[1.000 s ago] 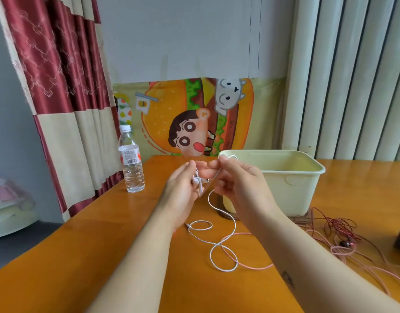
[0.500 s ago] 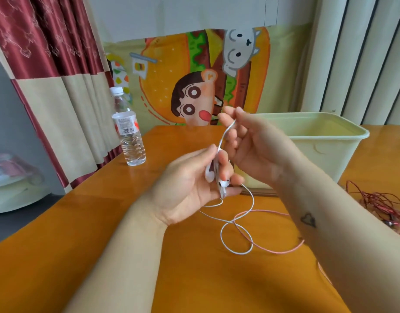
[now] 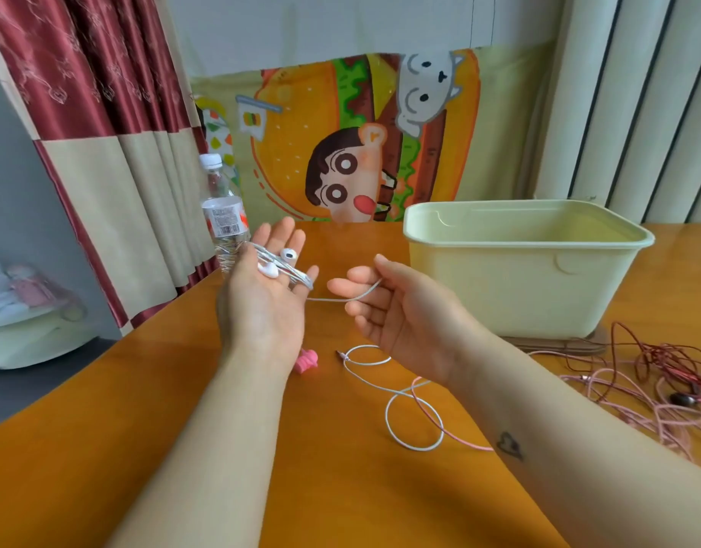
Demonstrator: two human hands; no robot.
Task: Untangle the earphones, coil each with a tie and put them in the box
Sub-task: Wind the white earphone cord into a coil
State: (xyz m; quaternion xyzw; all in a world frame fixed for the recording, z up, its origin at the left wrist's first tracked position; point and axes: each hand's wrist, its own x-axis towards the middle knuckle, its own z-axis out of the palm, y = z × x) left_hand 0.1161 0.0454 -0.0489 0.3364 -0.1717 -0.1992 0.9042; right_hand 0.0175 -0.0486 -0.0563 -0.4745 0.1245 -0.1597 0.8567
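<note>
My left hand [image 3: 261, 306] is held palm up above the table with its fingers straight. The white earphones [image 3: 279, 265] lie across those fingers, with the cord wound round them in several turns. My right hand [image 3: 396, 310] pinches the white cord a short way to the right, between thumb and forefinger. The rest of the white cord [image 3: 404, 413] hangs down and loops on the table, ending in its plug. A pale green box [image 3: 530, 267] stands open at the right. A pink tie [image 3: 307, 361] lies on the table below my left wrist.
A tangle of pink and dark red earphone cords [image 3: 653, 373] lies at the right, beside the box. A water bottle [image 3: 224, 215] stands at the table's left edge by the curtain. The orange wooden table [image 3: 103, 448] drops off to the left.
My left hand has opened flat with the earbuds and cord wound across its fingers. My right hand has moved down and right, drawing the cord out sideways.
</note>
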